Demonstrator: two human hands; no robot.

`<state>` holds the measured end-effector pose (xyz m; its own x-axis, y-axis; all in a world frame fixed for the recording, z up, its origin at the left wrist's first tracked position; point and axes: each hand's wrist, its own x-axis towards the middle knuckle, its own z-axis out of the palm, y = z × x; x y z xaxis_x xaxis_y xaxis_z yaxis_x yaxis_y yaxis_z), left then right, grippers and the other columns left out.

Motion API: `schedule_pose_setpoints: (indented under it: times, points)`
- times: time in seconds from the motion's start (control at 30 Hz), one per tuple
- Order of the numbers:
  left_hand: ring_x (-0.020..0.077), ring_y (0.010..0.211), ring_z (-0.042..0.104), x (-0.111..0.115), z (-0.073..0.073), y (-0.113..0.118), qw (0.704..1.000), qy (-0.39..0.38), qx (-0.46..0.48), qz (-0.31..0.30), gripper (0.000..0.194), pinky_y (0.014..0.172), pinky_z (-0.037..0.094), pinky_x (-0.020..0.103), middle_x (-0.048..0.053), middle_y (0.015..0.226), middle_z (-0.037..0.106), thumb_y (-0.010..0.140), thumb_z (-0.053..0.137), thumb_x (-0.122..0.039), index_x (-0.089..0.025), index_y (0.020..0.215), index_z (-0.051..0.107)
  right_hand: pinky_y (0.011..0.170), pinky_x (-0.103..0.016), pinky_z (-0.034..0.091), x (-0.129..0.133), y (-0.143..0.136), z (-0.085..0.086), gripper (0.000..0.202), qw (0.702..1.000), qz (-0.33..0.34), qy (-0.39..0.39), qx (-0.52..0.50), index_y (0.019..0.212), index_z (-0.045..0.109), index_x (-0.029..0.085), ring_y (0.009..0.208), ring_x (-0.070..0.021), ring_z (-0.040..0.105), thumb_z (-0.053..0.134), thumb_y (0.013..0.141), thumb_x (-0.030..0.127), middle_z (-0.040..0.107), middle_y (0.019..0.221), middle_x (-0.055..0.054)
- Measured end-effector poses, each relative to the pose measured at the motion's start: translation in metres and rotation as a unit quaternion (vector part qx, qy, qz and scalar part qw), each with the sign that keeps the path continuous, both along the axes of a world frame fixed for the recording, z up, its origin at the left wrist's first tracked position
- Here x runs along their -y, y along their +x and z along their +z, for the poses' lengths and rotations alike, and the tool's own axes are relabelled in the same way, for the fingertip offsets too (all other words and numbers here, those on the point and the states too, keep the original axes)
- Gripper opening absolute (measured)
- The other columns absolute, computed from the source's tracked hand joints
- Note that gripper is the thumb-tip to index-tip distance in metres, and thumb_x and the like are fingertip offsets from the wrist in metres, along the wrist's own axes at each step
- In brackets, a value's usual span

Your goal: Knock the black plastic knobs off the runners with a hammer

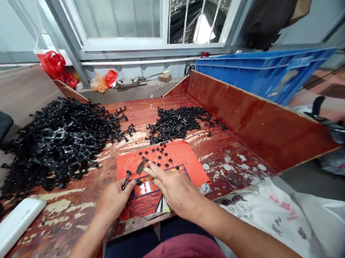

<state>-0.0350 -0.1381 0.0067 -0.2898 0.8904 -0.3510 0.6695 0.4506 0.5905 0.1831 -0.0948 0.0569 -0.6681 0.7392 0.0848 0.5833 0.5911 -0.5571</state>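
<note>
Over the left part of an orange printed sheet [164, 191], my left hand [114, 197] pinches a small black part [127, 177] with a rounded end. My right hand [175, 188] grips a small tool [141, 166] with a pale handle and a dark, flat blade, its blade tilted up to the left. Between the hands a black round piece [139, 181] lies near my left fingertips. Several small black round pieces [159, 157] are scattered on the upper half of the sheet. The two hands are close but apart.
A large heap of black linked parts [65, 134] lies at the left, a smaller pile [179, 121] behind the sheet. A white case [17, 225] is at the front left. A red board [247, 113] walls the right side, with a blue crate [244, 73] behind and white sacking [269, 212] at front right.
</note>
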Motion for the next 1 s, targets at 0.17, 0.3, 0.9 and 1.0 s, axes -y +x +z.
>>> schedule_pose_setpoints:
  times: [0.17,0.3,0.9,1.0]
  points:
    - [0.0304,0.082,0.068,0.001,0.003,0.001,0.999,-0.019,-0.033,-0.001,0.048,0.065,0.037,0.031,0.008,0.081,0.075,0.089,0.040,-0.061,-0.023,0.082,0.069,0.104,-0.037,0.049,0.000,0.005,0.018,0.050,0.995,-0.021,0.025,-0.093,0.156,0.029,0.020,0.117,-0.0216,0.063,0.036,0.106,0.023,0.061,0.137,-0.007]
    - [0.0300,0.079,0.068,0.001,0.006,0.003,0.996,-0.022,-0.083,-0.025,0.048,0.062,0.035,0.030,0.009,0.079,0.073,0.091,0.036,-0.059,-0.023,0.081,0.067,0.095,-0.037,0.053,0.008,0.001,0.003,0.056,0.999,-0.009,0.024,-0.042,0.158,0.023,0.026,0.111,-0.0233,0.066,0.038,0.105,0.021,0.067,0.127,-0.007]
    - [0.0302,0.084,0.069,0.002,0.006,0.003,0.992,-0.015,-0.115,-0.050,0.045,0.064,0.036,0.030,0.011,0.084,0.074,0.092,0.034,-0.055,-0.024,0.083,0.065,0.077,-0.030,0.052,0.002,-0.007,-0.009,0.050,0.995,0.017,0.041,0.094,0.152,0.035,0.029,0.093,-0.0239,0.072,0.044,0.103,0.025,0.075,0.105,-0.007]
    - [0.0317,0.087,0.069,0.003,0.003,0.002,0.992,-0.016,-0.112,-0.056,0.047,0.067,0.039,0.031,0.012,0.088,0.075,0.093,0.033,-0.057,-0.024,0.089,0.067,0.077,-0.032,0.053,0.002,-0.009,-0.005,0.048,0.994,0.021,0.026,0.107,0.149,0.040,0.028,0.090,-0.0253,0.073,0.048,0.102,0.026,0.076,0.102,-0.007]
